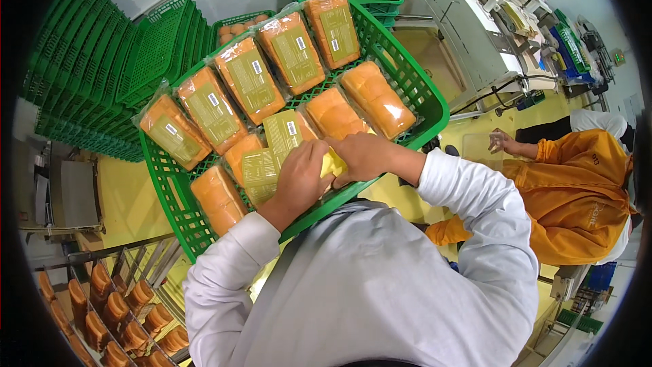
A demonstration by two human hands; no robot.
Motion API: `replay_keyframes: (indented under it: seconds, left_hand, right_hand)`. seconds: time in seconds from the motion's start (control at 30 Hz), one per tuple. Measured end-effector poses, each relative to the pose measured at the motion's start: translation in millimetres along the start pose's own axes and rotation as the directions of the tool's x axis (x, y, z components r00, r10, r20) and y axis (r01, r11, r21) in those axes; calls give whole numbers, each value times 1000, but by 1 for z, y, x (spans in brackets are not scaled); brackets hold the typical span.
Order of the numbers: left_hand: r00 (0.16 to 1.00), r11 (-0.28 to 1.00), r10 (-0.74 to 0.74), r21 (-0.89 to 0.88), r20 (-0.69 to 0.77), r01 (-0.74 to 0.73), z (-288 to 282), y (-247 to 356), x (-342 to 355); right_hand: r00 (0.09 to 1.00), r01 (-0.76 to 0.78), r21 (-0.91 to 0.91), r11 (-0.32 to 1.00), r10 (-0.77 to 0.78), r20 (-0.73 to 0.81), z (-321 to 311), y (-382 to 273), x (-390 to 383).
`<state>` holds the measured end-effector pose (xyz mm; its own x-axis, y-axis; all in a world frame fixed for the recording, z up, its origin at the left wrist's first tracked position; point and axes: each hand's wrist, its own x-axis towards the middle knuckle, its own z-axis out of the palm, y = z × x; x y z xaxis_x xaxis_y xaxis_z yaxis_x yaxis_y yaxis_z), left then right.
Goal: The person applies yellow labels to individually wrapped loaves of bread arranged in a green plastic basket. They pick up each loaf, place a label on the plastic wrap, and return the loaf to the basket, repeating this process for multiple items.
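Note:
Before me stands a green plastic basket (432, 95) of bagged bread loaves. Along its far side several loaves, such as this bread loaf (246, 76), bear olive-gold labels. On the near side a loaf (377, 98) at the right and another loaf (217, 198) at the left show no label on top. My left hand (299, 175) and my right hand (367, 156) meet over the near row, fingers closed around a bright yellow piece (333, 163), mostly hidden, that I cannot make out. Olive-gold labels (261, 173) lie beside my left hand over the loaves.
Stacked green crates (81, 61) rise at the left. A rack (122, 312) of bread stands at the lower left. At the right, a person in an orange top (570, 190) holds a clear container (482, 148). Equipment (502, 7) sits on a bench behind.

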<state>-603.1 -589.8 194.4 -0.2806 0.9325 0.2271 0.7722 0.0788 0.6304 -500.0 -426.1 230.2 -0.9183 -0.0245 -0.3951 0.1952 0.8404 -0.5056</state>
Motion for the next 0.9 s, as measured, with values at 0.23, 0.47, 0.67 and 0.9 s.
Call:
replay_keyframes:
  seconds: [0.23,0.47,0.67,0.9]
  left_hand:
    - [993,966,111,-231,-41,-118,-23,7,13]
    - [701,867,373,-42,-607,-497,-18,46,72]
    - [683,851,-42,-385,-729,-359,-15,31,96]
    - [847,952,129,-173,-516,-251,-25,53,104]
  right_hand:
    - [936,256,507,823,-80,-343,-1,37,7]
    - [673,687,717,117,269,-689,21,-20,35]
    - [614,716,419,-559,217,-759,1,-74,19]
    - [210,880,420,222,612,-762,-16,-79,18]
